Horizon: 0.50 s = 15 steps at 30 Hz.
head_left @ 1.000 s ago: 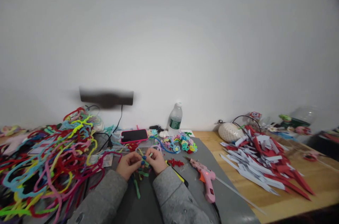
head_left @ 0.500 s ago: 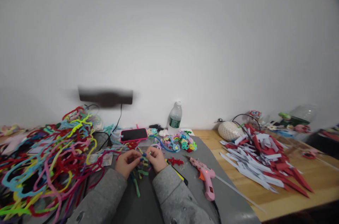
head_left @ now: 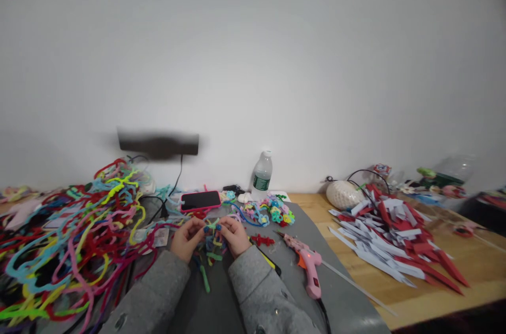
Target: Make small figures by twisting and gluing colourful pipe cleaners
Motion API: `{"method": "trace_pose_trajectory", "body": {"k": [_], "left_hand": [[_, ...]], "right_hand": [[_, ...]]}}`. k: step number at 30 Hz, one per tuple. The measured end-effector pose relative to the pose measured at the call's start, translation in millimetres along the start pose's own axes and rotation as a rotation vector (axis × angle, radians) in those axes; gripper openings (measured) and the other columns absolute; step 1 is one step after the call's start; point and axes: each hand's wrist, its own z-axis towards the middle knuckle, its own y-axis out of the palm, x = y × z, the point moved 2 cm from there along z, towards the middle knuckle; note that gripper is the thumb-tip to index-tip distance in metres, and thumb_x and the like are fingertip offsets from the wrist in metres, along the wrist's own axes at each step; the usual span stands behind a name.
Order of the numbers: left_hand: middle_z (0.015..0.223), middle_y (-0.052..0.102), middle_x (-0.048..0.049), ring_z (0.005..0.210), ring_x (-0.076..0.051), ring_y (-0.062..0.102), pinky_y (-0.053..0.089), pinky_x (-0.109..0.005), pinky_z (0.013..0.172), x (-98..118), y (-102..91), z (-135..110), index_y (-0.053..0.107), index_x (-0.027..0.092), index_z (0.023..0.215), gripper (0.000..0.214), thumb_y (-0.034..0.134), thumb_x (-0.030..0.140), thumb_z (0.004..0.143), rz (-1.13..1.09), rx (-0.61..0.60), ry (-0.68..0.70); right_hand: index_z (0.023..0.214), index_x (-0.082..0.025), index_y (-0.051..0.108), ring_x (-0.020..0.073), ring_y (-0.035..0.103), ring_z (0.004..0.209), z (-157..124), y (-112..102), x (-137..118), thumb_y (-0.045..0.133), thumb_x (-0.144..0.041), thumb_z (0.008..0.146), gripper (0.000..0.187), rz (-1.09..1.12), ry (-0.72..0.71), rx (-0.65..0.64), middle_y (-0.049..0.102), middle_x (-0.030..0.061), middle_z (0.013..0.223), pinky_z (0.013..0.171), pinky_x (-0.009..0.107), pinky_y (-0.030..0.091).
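My left hand (head_left: 187, 239) and my right hand (head_left: 234, 236) face each other over the grey mat (head_left: 213, 313). Between their fingertips is a small blue and light-green pipe-cleaner piece (head_left: 213, 227), pinched from both sides. Its exact shape is too small to make out. Just below it lie short green pipe-cleaner bits (head_left: 214, 257) and a longer green stick-like piece (head_left: 204, 277). A yellow-and-black tool (head_left: 269, 261) shows partly beside my right sleeve. Right of that hand is a red twisted pipe-cleaner piece (head_left: 262, 240).
A pink glue gun (head_left: 310, 265) lies on the mat's right side, its cord trailing forward. Tangled pipe cleaners (head_left: 71, 260) heap at left. Behind are a phone (head_left: 200, 200), a water bottle (head_left: 262, 173) and pipe-cleaner flowers (head_left: 279, 211). Red and white paper strips (head_left: 395, 239) pile at right.
My fingertips have shifted slightly, and more of the blue and light-green piece shows between them. The things on the table have stayed in place.
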Motion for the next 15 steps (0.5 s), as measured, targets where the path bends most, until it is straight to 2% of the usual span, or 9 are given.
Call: {"method": "trace_pose_trajectory", "body": {"k": [4, 8, 13, 15], "left_hand": [[0.06, 0.056, 0.0008, 0.055, -0.013, 0.053, 0.041, -0.021, 0.05, 0.0, 0.4, 0.7, 0.057, 0.015, 0.069, 0.035, 0.066, 0.048, 0.059, 0.015, -0.022, 0.016], [0.058, 0.054, 0.0017, 0.051, -0.011, 0.05, 0.038, -0.02, 0.048, 0.7, 1.0, 0.2, 0.056, 0.015, 0.07, 0.029, 0.064, 0.042, 0.062, 0.034, -0.059, 0.007], [0.057, 0.052, 0.003, 0.049, -0.01, 0.047, 0.036, -0.018, 0.047, 5.9, 4.6, -4.2, 0.056, 0.016, 0.068, 0.01, 0.059, 0.025, 0.065, 0.288, -0.206, 0.09], [0.052, 0.05, 0.0044, 0.044, -0.009, 0.045, 0.033, -0.018, 0.044, 7.0, 6.1, -6.1, 0.057, 0.017, 0.068, 0.006, 0.058, 0.021, 0.065, 0.422, -0.202, 0.159]], "right_hand": [[0.074, -0.019, 0.06, 0.0112, 0.048, 0.048, 0.2, 1.0, -1.2, 0.071, -0.037, 0.06, 0.026, -0.002, -0.014, -0.008, 0.058, -0.0011, 0.061, 0.043, 0.021, 0.037], [0.067, -0.018, 0.058, 0.0095, 0.045, 0.044, 0.1, -0.3, -0.2, 0.071, -0.037, 0.06, 0.024, -0.012, -0.008, -0.01, 0.053, -0.0034, 0.054, 0.043, 0.021, 0.036], [0.064, -0.017, 0.055, 0.0068, 0.039, 0.039, -0.5, -1.2, -0.3, 0.07, -0.037, 0.062, 0.025, -0.042, 0.001, -0.032, 0.049, -0.006, 0.049, 0.039, 0.019, 0.03], [0.064, -0.017, 0.054, 0.0059, 0.037, 0.036, -0.5, -0.8, -1.0, 0.07, -0.037, 0.063, 0.025, -0.054, 0.008, -0.046, 0.047, -0.0065, 0.046, 0.037, 0.018, 0.028]]}}
